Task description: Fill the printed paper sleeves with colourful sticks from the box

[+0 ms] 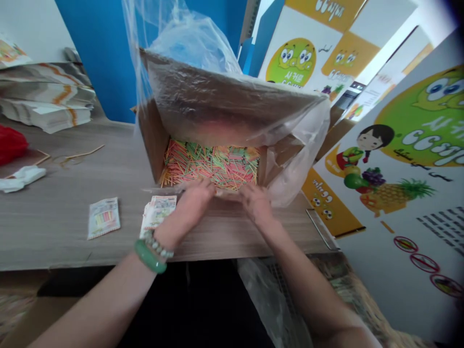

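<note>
A cardboard box (150,140) lined with clear plastic film (300,169) lies open toward me on the table. Many thin pink, green, yellow and orange sticks (213,164) fill its bottom. My left hand (194,200), with a green bangle and a beaded bracelet on the wrist, has its fingers curled over the near edge of the box, left of centre. To the right, my right hand (255,200) grips the same edge. Both hold the edge and film there. Beside my left hand lie printed packets (157,212), and a single packet (104,217) is farther left.
Stacked printed sheets (47,96), a red bag (10,145) and a crumpled white tissue (23,178) occupy the table's left side. Large printed cartons (406,169) stand close on the right. A blue panel (105,58) rises behind the box.
</note>
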